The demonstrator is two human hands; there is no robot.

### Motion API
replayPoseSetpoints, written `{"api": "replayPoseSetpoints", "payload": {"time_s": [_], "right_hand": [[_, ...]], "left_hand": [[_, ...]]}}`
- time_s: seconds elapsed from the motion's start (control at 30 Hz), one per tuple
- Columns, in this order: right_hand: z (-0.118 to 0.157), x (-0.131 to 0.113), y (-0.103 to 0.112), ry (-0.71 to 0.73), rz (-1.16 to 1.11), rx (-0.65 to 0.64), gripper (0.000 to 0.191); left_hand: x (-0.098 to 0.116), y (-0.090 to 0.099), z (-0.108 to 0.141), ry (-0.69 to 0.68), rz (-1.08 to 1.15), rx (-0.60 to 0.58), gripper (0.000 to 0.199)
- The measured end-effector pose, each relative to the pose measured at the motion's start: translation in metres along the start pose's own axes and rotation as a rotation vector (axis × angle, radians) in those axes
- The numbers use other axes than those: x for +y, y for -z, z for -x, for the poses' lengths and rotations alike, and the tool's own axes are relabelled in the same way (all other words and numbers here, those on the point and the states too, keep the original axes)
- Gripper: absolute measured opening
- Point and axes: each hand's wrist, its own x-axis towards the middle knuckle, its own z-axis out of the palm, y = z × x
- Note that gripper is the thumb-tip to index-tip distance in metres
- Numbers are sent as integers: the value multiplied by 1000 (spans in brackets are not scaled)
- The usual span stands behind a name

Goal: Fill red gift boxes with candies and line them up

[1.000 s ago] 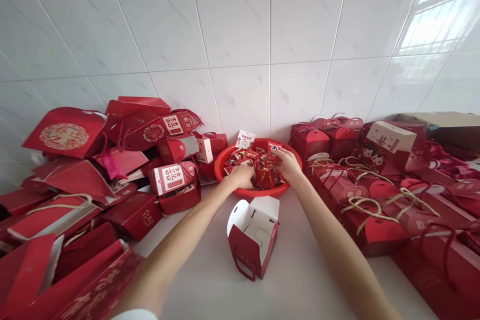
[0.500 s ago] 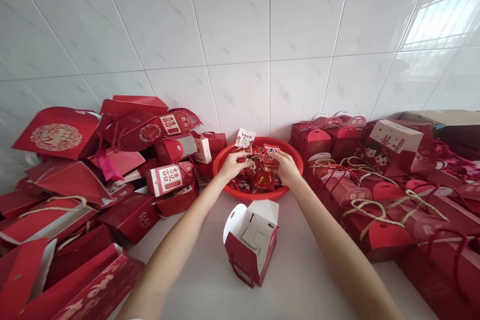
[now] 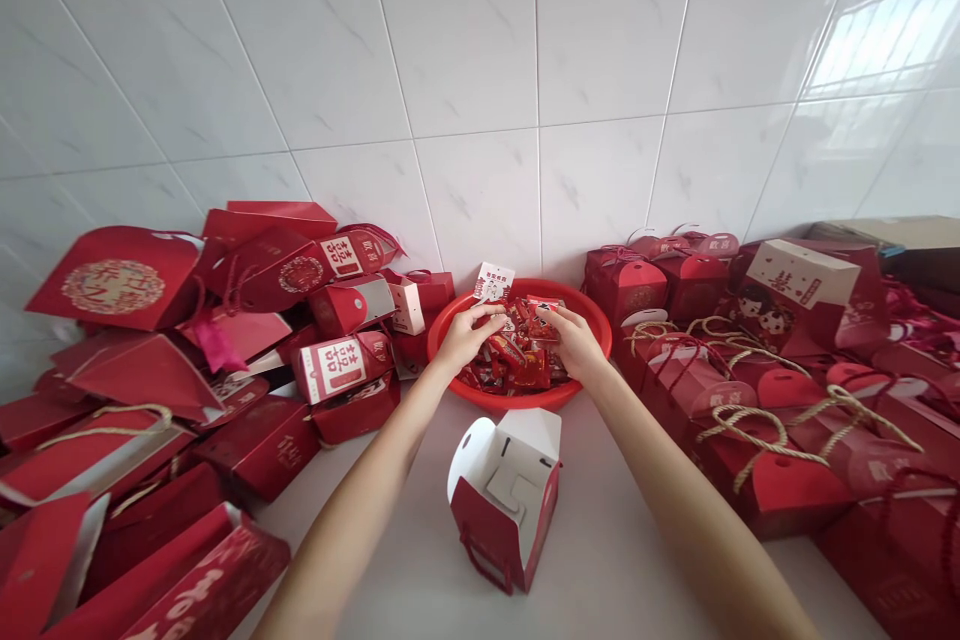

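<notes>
An orange-red plastic basin (image 3: 433, 345) stands by the wall, filled with small red wrapped candies (image 3: 529, 370). Over its left side, my left hand (image 3: 469, 335) is closed in a pinch at a red-and-white candy packet, mostly hidden by the fingers. Between the thumb and fingers of my right hand (image 3: 574, 340) is a red candy packet (image 3: 541, 306) with dark and white print. A white printed card (image 3: 493, 282) stands up behind my left fingers. In front of the basin an open red gift box (image 3: 495, 520) with a white inside and a dark red cord handle sits on the table; no candy shows in it.
A loose heap of red gift boxes (image 3: 259, 440) covers the left side of the table. On the right, closed red boxes (image 3: 780, 490) with rope handles stand in rows. A brown cardboard box (image 3: 885, 232) is at the far right, before the tiled wall (image 3: 480, 40).
Both hands stay over the basin, and the candies under them have shifted. The white card sits slightly differently. The whole view has moved a little; the open box has not visibly moved.
</notes>
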Motion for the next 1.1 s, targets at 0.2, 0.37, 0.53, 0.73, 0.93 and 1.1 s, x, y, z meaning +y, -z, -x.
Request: {"api": "replayPoseSetpoints", "payload": {"time_s": [0.2,0.37,0.53,0.73,0.93,1.1], "right_hand": [[1,0,0,-8,12,-148,21],[1,2,1,-48,5,-161,16],[-1,4,2,-57,7,-110,17],[1,3,2,-44,16,-142,20],[4,3,3,-43,46,-235,36],[-4,7,6,79,-39,-59,31]], "left_hand": [[3,-1,0,-7,47,-50,37],[4,-2,1,20,88,-77,34],[4,-1,3,31,140,-154,36],[2,0,3,-10,167,-165,63],[-5,-1,1,-17,249,-118,63],[-9,0,-1,-17,308,-70,61]]}}
